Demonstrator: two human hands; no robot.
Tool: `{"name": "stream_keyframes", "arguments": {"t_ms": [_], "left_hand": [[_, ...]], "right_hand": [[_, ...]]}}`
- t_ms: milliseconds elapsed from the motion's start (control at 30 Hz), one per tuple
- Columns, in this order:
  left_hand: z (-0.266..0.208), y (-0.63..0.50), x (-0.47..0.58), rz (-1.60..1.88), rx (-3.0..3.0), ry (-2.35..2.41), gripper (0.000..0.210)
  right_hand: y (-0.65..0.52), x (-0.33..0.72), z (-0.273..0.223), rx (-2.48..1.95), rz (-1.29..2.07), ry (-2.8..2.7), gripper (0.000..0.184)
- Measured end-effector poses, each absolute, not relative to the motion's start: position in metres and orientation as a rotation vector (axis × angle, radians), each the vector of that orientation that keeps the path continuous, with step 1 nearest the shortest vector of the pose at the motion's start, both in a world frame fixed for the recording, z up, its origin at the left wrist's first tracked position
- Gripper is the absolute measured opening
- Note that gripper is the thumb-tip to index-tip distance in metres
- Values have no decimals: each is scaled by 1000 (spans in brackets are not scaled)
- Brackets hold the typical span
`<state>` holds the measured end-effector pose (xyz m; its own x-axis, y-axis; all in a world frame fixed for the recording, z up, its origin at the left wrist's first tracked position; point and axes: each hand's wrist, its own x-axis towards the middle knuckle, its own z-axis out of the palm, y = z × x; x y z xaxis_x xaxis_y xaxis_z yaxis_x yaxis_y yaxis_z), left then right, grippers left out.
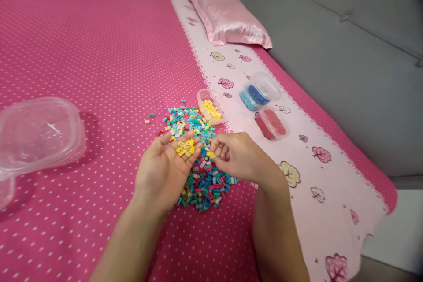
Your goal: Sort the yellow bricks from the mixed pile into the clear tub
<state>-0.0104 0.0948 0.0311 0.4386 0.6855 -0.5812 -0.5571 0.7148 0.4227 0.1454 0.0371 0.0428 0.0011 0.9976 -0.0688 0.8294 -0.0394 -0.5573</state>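
Observation:
My left hand (161, 169) lies palm up with its fingers stretched a little and cupped, bearing a small heap of yellow toy bricks (185, 147). Close beside it, my right hand (231, 152) pinches a single yellow toy brick (210, 154) between thumb and finger. Under and around both hands spreads a pile of small mixed toy bricks (206, 187) in blue, green, red, pink, white and yellow. A clear plastic tub (200, 97) with yellow bricks in it stands at the pile's far edge, just beyond my fingers.
Right of the pile stand one clear container (272, 90) with blue bricks and another container (287, 128) with red ones. A larger clear plastic box (36, 134) sits at the left on the dotted pink bedspread (109, 44). Farther back are a pink pillow (231, 13) and a grey headboard (330, 61).

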Motion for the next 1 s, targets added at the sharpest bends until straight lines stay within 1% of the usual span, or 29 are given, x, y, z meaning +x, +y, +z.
{"name": "stream_keyframes", "arguments": {"t_ms": [200,433,567,733,800,867,933,1000], "left_hand": [[31,84,0,630,181,743,34],[27,82,0,585,157,652,33],[28,83,-1,601,142,670,33],[31,83,0,578,157,649,36],[32,83,0,573,154,646,35],[33,83,0,619,136,675,32],[33,83,1,697,120,728,28],[34,82,1,812,132,773,26]], "right_hand": [[29,140,60,-1758,670,-1808,19],[27,140,59,-1674,643,-1825,31],[26,139,62,-1664,595,-1806,23],[28,133,62,-1619,640,-1829,16],[31,131,60,-1634,587,-1828,13],[35,127,57,-1660,456,-1730,12],[40,120,51,-1674,353,-1509,16],[46,109,44,-1639,402,-1266,23]]}}
